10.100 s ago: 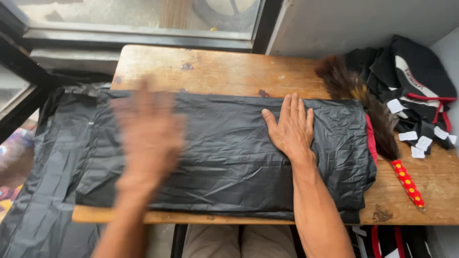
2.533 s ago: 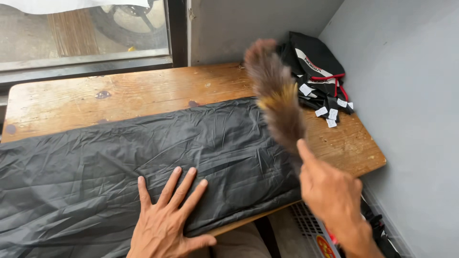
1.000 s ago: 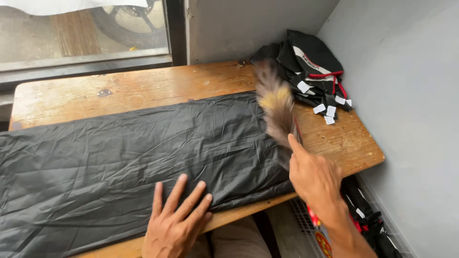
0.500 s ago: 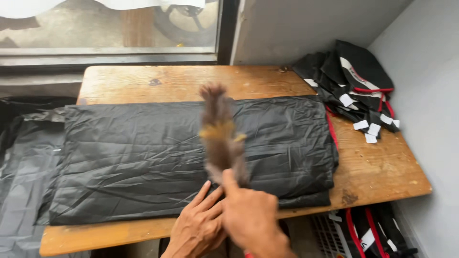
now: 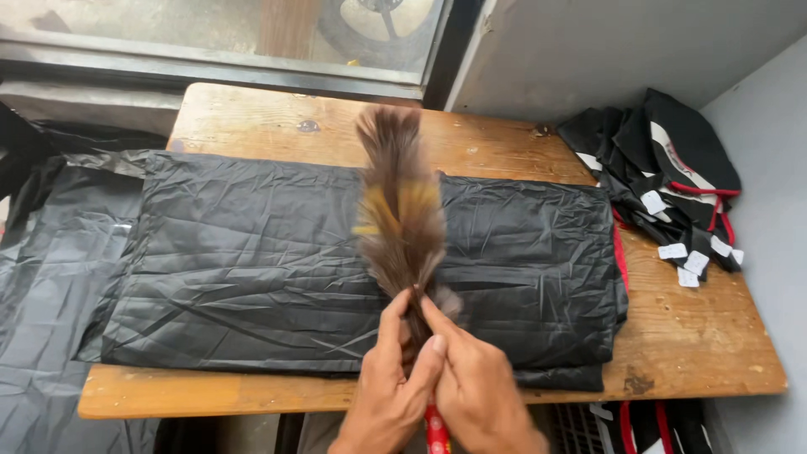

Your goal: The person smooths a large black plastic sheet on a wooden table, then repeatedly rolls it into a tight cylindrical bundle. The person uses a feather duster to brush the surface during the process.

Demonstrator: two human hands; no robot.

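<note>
A brown feather duster [image 5: 402, 214] with a red handle stands up over the middle of a folded black fabric sheet [image 5: 252, 269] on a wooden table [image 5: 698, 353]. My left hand [image 5: 391, 382] and my right hand [image 5: 481, 387] both wrap around the duster's base at the table's near edge. The feathers are blurred. The fabric's left end hangs off the table.
A pile of black garments with red trim and white tags [image 5: 672, 189] lies at the table's far right corner. A window [image 5: 210, 29] runs behind the table. A grey wall [image 5: 769, 168] stands on the right. More black and red items [image 5: 647, 424] sit under the table.
My right hand carried the duster from the right end of the fabric to its middle. My left hand left the fabric and joined the right on the duster's base.
</note>
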